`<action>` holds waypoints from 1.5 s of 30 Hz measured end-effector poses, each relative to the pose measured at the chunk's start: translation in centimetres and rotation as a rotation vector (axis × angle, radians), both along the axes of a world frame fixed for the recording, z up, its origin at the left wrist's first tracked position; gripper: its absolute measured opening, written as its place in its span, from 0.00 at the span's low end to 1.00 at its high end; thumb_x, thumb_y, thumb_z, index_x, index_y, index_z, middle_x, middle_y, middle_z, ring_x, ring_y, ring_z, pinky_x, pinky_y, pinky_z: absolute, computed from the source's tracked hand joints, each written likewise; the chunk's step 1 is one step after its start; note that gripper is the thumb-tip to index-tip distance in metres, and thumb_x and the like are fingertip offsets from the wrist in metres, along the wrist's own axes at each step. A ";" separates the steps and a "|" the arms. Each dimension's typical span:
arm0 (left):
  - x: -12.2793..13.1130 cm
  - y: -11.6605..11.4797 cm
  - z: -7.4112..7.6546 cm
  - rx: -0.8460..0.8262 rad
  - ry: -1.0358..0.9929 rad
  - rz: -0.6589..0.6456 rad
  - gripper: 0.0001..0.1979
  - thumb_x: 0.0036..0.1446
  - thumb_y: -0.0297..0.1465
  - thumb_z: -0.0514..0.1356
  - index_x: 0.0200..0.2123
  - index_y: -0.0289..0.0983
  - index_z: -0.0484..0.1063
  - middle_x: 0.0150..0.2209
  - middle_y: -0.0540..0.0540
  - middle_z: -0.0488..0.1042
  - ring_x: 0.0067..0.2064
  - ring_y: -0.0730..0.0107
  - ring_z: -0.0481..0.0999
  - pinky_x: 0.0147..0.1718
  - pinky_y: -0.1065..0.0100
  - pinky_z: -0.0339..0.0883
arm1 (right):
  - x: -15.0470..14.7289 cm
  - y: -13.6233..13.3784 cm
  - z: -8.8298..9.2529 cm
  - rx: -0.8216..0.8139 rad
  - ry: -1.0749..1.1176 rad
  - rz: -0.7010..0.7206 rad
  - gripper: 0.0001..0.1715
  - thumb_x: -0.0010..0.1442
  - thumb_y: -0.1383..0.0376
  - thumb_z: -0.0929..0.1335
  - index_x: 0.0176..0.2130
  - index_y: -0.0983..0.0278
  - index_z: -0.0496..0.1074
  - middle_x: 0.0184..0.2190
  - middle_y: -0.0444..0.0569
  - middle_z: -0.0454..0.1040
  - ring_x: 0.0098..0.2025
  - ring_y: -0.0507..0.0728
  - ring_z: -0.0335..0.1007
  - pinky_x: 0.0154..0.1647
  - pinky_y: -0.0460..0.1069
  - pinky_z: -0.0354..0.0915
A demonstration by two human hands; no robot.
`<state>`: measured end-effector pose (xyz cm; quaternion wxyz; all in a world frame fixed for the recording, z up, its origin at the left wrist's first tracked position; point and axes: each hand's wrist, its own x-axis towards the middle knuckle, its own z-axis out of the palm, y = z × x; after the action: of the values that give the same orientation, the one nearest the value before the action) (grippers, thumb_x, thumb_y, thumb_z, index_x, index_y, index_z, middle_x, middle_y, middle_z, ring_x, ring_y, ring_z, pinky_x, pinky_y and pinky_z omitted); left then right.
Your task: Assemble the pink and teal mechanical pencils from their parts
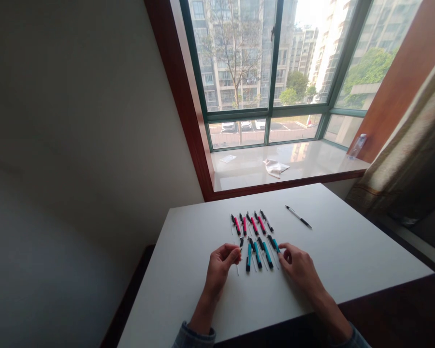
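Disassembled pen parts lie in two rows on the white table point(333, 261). The far row has pink barrels point(254, 225) with black parts and thin refills; the near row has teal barrels point(258, 255) laid out likewise. My left hand point(219, 266) is closed in a pinch at the near row's left end. What sits in its fingertips is too small to make out; a small black pen part point(241, 241) shows just beyond them. My right hand point(300, 265) has thumb and forefinger on the rightmost teal barrel point(276, 245), whose lower end they partly hide.
A whole pen point(298, 217) with a black grip lies apart at the table's right. Behind the table, the window sill point(239, 180) holds a crumpled white cloth point(275, 167), a paper point(228, 158) and a clear bottle point(357, 146). A curtain point(395, 159) hangs at right.
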<state>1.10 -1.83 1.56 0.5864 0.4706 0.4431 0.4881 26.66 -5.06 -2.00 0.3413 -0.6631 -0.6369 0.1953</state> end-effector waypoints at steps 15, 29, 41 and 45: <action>0.1 -0.3 0.5 0.022 0.081 -0.135 0.13 0.52 0.38 0.72 0.35 0.34 0.81 0.30 0.45 0.80 0.33 0.66 0.76 0.36 0.67 0.71 | -7.0 -0.4 5.4 0.182 0.479 0.242 0.13 0.64 0.58 0.71 0.48 0.59 0.76 0.41 0.50 0.81 0.42 0.60 0.78 0.44 0.54 0.74; 0.2 -0.6 0.9 0.007 0.021 -0.146 0.12 0.52 0.37 0.72 0.34 0.34 0.80 0.29 0.45 0.80 0.31 0.67 0.76 0.34 0.68 0.69 | -8.1 0.7 3.8 0.152 0.736 0.268 0.14 0.61 0.55 0.74 0.42 0.61 0.77 0.36 0.49 0.82 0.40 0.60 0.81 0.45 0.54 0.77; -0.1 -0.6 1.4 0.022 0.020 -0.050 0.16 0.53 0.37 0.70 0.43 0.36 0.79 0.36 0.45 0.78 0.34 0.66 0.76 0.36 0.65 0.72 | 0.6 3.4 3.3 0.267 0.101 0.316 0.12 0.69 0.59 0.66 0.44 0.60 0.79 0.40 0.52 0.82 0.43 0.62 0.79 0.46 0.57 0.75; -0.1 -0.7 1.6 0.014 0.032 -0.029 0.16 0.51 0.37 0.71 0.42 0.37 0.79 0.35 0.45 0.77 0.35 0.64 0.76 0.37 0.63 0.72 | 0.8 3.3 2.2 0.211 0.047 0.366 0.13 0.70 0.59 0.66 0.44 0.60 0.79 0.41 0.52 0.82 0.43 0.61 0.80 0.44 0.56 0.76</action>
<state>1.00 -2.49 3.17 0.5830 0.4891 0.4420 0.4750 27.49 -1.73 0.21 0.3822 -0.4922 -0.7556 0.2017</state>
